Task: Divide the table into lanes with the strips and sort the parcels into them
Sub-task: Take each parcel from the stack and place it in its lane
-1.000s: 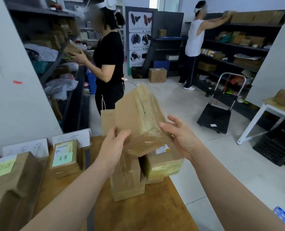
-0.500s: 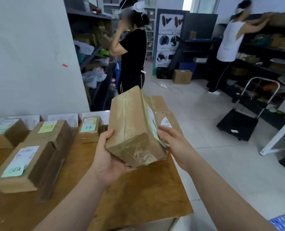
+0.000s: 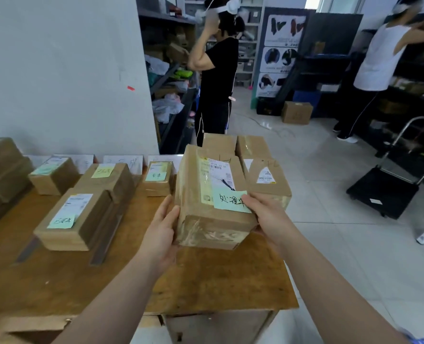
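At the right end of the wooden counter (image 3: 206, 276), the held parcel (image 3: 206, 219) sits between both hands, its taped near end towards the camera, directly in front of a cluster of brown parcels (image 3: 268, 180) at the counter's far right corner. The left grip (image 3: 161, 227) lies flat against the parcel's left side, its fingers fairly straight and pointing away. The right grip (image 3: 268, 217) clasps the right side, thumb laid over the top edge and the other fingers hidden behind the box. On the parcel's top are a white shipping label (image 3: 218, 173) and, nearer, a pale green note (image 3: 224, 202) with handwriting, the right thumb touching its corner. Whether the parcel's underside touches the counter cannot be told. To the left, two dark strips (image 3: 104, 242) run across the counter from near to far, with boxes between and beside them: a long near parcel (image 3: 74, 219) with a label and green note, a parcel behind it (image 3: 109, 180), a small parcel (image 3: 157, 178) just left of the held one, another (image 3: 53, 175) farther left, and a stack (image 3: 2, 165) at the frame's edge. White paper signs (image 3: 124, 162) lean against the wall behind them. Beyond, a person in black (image 3: 217, 78) stands by shelves, a person in a white top (image 3: 377, 58) reaches to a rack, and a black trolley (image 3: 384, 187) stands on the tiled floor.
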